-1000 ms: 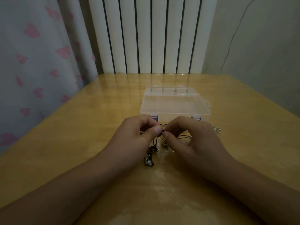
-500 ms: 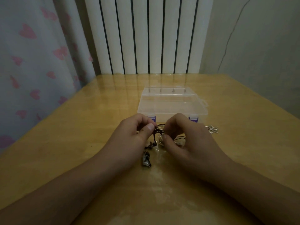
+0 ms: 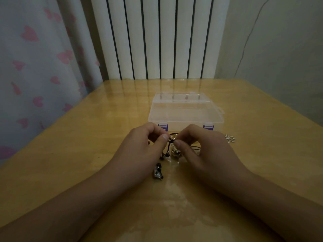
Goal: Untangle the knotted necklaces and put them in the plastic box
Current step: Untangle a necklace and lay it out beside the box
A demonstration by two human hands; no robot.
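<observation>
- Two hands: left hand (image 3: 139, 151), right hand (image 3: 204, 151).
- One plastic box (image 3: 185, 110), with two purple latches (image 3: 163, 126).
- One tangle of knotted necklaces (image 3: 172, 145); how many cords cannot be told.
- One dark pendant (image 3: 158, 172).
- One silver flower pendant (image 3: 229, 138).
- One tabletop (image 3: 87, 137).

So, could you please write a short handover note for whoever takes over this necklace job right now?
Left hand: pinching the knotted necklaces just above the table.
Right hand: pinching the same knot from the other side.
Dark pendant lies on the table between the wrists; a silver flower pendant lies right of the right hand.
Plastic box sits just beyond the hands, lid closed, purple latches facing the person.
Done: nothing in the box, as far as can be seen.
Left: free the knot, open the box, put the necklaces in.
</observation>
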